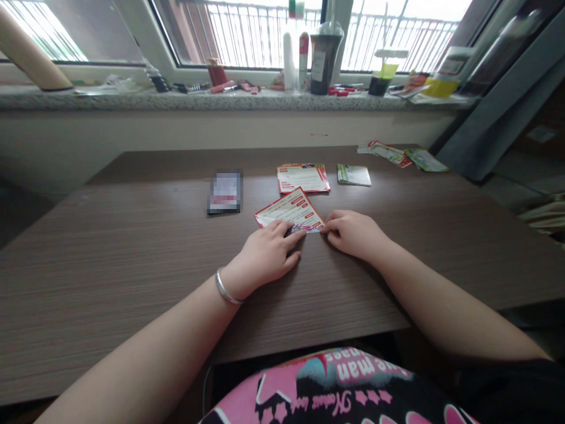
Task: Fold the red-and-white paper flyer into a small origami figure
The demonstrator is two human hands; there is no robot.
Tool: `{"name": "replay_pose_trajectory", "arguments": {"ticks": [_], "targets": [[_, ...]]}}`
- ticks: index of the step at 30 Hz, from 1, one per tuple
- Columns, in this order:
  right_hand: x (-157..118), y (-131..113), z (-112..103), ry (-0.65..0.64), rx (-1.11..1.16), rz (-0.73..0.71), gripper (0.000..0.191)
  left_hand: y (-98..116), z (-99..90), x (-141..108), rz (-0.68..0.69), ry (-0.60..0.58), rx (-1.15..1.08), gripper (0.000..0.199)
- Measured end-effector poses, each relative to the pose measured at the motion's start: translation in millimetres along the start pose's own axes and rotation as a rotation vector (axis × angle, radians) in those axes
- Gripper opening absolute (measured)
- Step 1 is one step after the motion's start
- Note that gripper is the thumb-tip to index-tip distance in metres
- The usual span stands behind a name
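A red-bordered printed leaflet point(291, 209) lies on the table with its near edge folded over, showing a strip of the coloured other side. My left hand point(269, 250) rests on this folded edge, fingers stretched out and thumb apart, pressing from above. At the leaflet's right corner, the thumb and fingertips of my right hand point(353, 232) are closed in a pinch on the paper. Just behind it lies a stack of similar red-bordered leaflets point(304, 178). My fingers cover part of the fold.
A phone-like dark-edged rectangle point(225, 191), blurred, lies on the table point(132, 259) at left. To the right are a small green-and-white paper stack point(354, 175) and more leaflets point(388, 154). The windowsill point(247, 101) bears a dark lidded cup point(325, 59), bottles and pens.
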State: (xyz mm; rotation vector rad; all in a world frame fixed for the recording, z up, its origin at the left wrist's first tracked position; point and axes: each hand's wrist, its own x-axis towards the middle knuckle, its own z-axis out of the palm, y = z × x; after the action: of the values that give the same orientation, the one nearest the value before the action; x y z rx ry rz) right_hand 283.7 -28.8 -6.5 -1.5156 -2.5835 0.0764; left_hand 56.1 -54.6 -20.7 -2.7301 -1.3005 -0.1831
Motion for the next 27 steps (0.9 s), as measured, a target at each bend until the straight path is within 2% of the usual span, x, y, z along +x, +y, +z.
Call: {"name": "replay_pose_trajectory", "arguments": {"ticks": [11, 21, 25, 27], "targets": [[1, 9, -6, -0.049, -0.042, 0.1, 0.025, -1, 1.0, 0, 0.019, 0.007, 0.004, 0.048], [-1, 16, -8, -0.055, -0.04, 0.11, 0.023, -2, 4.1, -2, 0.018, 0.022, -0.014, 0.048], [-1, 15, -6, 0.04, -0.073, 0.119, 0.023, -2, 4.6, -2, 0.02, 0.029, -0.017, 0.048], [0, 14, -2, 0.122, -0.03, 0.058, 0.026, -3, 4.8, -2, 0.02, 0.034, -0.018, 0.048]]}}
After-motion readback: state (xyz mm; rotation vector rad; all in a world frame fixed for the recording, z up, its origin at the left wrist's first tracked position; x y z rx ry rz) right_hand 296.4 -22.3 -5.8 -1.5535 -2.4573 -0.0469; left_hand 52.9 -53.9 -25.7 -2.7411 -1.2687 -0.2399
